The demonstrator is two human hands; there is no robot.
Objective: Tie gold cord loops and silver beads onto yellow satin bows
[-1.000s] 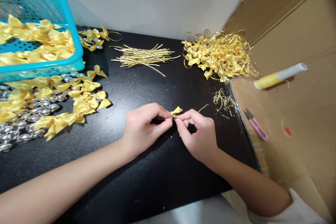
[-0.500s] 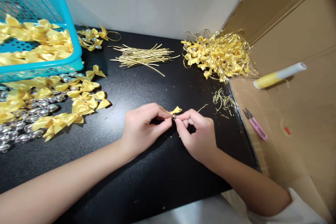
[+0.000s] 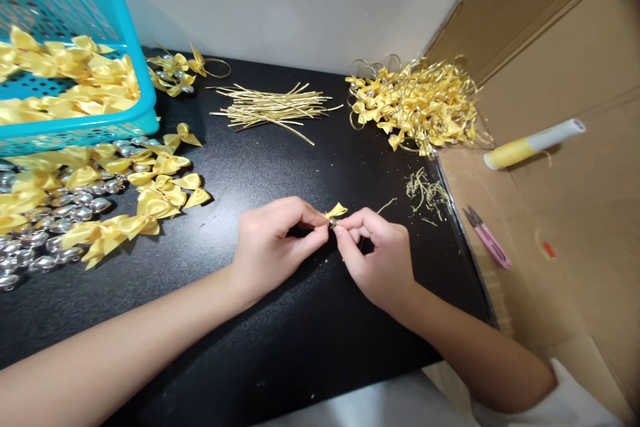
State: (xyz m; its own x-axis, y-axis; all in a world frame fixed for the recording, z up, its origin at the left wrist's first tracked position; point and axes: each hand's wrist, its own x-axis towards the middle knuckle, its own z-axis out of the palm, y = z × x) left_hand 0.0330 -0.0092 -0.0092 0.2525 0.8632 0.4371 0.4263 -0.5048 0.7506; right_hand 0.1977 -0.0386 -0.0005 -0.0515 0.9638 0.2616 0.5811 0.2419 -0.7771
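Shining little yellow satin bow (image 3: 337,211)

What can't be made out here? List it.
Head view:
the bow, mostly hidden by fingertips of left hand and right hand; what they pinch under it is too small.
the basket, cut by the left edge.
the scraps, too small to tell.

Two hands, left hand (image 3: 270,243) and right hand (image 3: 383,263), one yellow bow (image 3: 337,210) between them. One blue basket (image 3: 146,90), one bundle of gold ties (image 3: 270,107), one pink snips (image 3: 489,243), one tube (image 3: 533,145); loose bows (image 3: 160,199), silver beads (image 3: 47,261) uncountable.
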